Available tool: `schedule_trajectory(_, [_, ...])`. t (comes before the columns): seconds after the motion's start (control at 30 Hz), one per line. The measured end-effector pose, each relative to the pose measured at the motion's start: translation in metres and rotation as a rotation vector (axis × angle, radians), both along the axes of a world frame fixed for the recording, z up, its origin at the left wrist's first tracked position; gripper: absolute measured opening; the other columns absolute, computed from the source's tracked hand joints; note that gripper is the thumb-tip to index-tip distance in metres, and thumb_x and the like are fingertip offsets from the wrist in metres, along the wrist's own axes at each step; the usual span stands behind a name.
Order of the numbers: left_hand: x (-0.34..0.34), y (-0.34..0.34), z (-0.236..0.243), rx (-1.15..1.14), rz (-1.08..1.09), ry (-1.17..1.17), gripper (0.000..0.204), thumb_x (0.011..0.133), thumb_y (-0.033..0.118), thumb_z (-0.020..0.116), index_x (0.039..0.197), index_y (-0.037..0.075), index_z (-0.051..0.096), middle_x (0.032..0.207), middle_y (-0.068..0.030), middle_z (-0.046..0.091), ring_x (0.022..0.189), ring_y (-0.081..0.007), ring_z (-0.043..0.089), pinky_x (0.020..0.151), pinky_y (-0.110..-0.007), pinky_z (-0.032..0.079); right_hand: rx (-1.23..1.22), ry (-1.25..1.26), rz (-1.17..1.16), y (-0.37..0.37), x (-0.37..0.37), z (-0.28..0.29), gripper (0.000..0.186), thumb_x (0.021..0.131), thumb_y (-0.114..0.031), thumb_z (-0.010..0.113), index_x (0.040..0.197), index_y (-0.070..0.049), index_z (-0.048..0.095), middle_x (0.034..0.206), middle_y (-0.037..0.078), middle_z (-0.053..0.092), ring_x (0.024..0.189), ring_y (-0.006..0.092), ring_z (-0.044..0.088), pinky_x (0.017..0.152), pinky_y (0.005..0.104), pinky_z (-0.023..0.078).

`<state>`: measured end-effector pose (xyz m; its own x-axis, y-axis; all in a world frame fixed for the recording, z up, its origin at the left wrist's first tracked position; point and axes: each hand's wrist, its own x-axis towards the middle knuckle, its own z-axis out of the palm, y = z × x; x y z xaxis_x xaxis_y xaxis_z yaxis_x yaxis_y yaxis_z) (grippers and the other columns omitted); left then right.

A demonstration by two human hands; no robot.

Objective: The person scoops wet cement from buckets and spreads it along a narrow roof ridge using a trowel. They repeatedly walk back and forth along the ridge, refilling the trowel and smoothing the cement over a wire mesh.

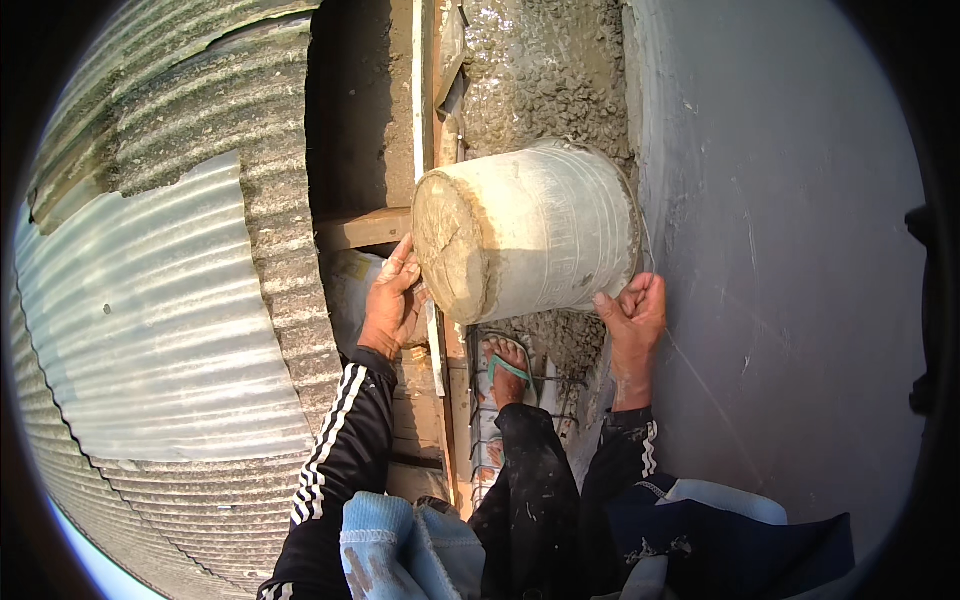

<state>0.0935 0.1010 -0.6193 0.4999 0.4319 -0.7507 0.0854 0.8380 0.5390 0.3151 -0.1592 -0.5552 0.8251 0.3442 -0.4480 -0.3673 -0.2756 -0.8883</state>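
Observation:
A whitish plastic bucket (560, 225) lies tipped on its side between my hands, its mouth turned right and its cement-crusted bottom turned left. My left hand (393, 303) holds it at the lower edge of the bottom, with the fingers against the crust. At the rim, my right hand (637, 312) is closed on the edge, close to the thin wire handle (648, 245). Wet grey concrete (540, 70) fills the narrow strip beyond and beneath the bucket. What is inside the bucket is hidden from this side.
Corrugated roof sheets (170, 320) spread along the left. A smooth grey wall (790, 250) rises close on the right. Wooden formwork boards (452, 400) edge the strip, with a crosspiece (365, 229) at left. My sandalled foot (508, 365) stands among rebar (565, 380).

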Motion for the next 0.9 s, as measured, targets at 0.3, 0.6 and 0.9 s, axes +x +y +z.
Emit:
schedule_trajectory(0.3, [-0.171, -0.125, 0.130, -0.044, 0.439, 0.468, 0.053, 0.107, 0.054, 0.054, 0.127, 0.006, 0.064, 0.116, -0.0081, 0.071, 0.108, -0.0219, 0.064, 0.100, -0.042, 0.049, 0.228, 0.152, 0.671, 0.060, -0.066, 0.215, 0.039, 0.086, -0.013, 0.083, 0.112, 0.002, 0.059, 0.068, -0.002, 0.041, 0.058, 0.0072, 0.041, 0.053, 0.0277, 0.034])
schedule_trajectory(0.6, [-0.152, -0.159, 0.306, -0.142, 0.385, -0.055, 0.065, 0.106, 0.063, 0.045, 0.131, 0.005, 0.061, 0.143, -0.0246, 0.056, 0.137, -0.0366, 0.053, 0.120, -0.052, 0.037, 0.202, -0.260, 1.034, 0.076, -0.205, 0.242, 0.042, 0.091, -0.014, 0.075, 0.127, 0.001, 0.059, 0.102, 0.014, 0.065, 0.095, 0.0297, 0.068, 0.085, 0.0396, 0.057])
schedule_trajectory(0.9, [-0.211, -0.167, 0.378, -0.243, 0.805, 0.130, 0.056, 0.103, 0.066, 0.052, 0.109, 0.012, 0.068, 0.106, -0.0124, 0.070, 0.121, -0.0326, 0.061, 0.110, -0.051, 0.039, 0.077, -0.265, 1.283, 0.086, -0.163, 0.275, 0.040, 0.088, -0.029, 0.075, 0.111, 0.000, 0.062, 0.100, 0.019, 0.063, 0.100, 0.0382, 0.063, 0.092, 0.0496, 0.046])
